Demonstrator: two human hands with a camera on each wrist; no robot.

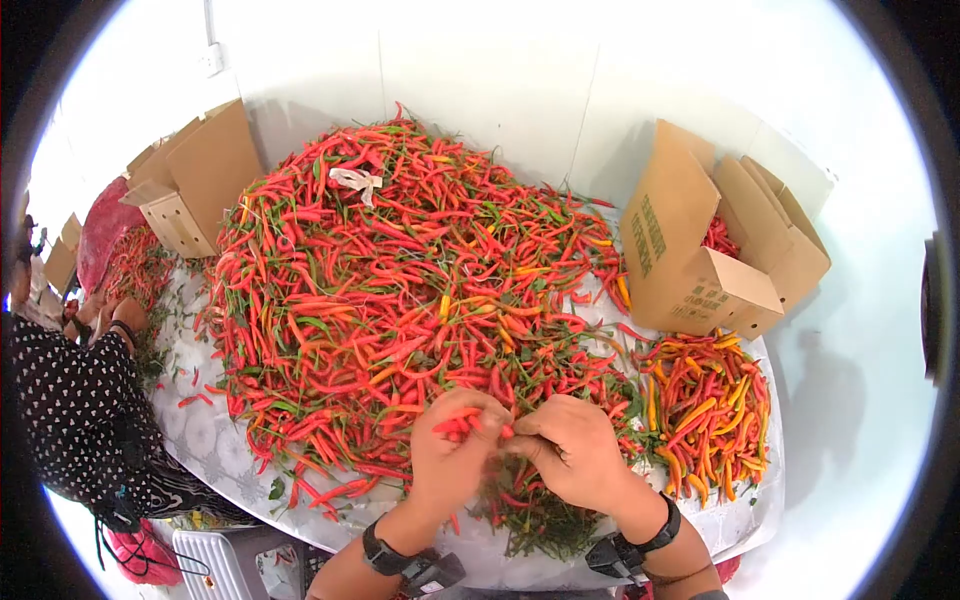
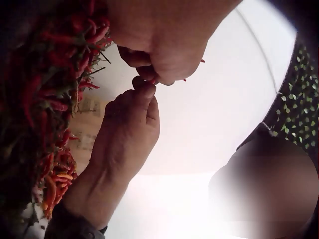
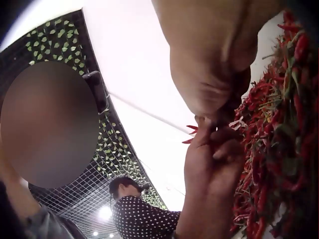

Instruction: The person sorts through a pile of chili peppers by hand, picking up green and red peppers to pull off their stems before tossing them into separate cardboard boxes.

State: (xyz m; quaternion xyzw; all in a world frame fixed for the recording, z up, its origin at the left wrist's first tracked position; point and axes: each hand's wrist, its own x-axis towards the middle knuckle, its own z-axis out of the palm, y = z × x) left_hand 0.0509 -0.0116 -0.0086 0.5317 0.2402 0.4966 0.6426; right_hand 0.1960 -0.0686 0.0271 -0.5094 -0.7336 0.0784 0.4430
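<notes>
My left hand (image 1: 447,465) grips several red chili peppers (image 1: 458,423), their tips poking out above the curled fingers. Beside it, my right hand (image 1: 578,452) meets the left fingertips and pinches a red chili (image 1: 507,431) between thumb and forefinger. The left wrist view shows that small red chili (image 2: 151,80) where both hands' fingertips come together. Two red tips (image 3: 191,130) stick out past the left hand (image 3: 209,172) in the right wrist view. Behind both hands spreads a large heap of chilies (image 1: 400,290), with green stems (image 1: 550,522) just below them.
A smaller red and yellow chili pile (image 1: 710,410) lies to the right, below an open cardboard box (image 1: 670,240) with chilies inside. Another cardboard box (image 1: 210,170) stands at the back left. A person in a dotted top (image 1: 80,400) works at the left beside a grey stool (image 1: 215,560).
</notes>
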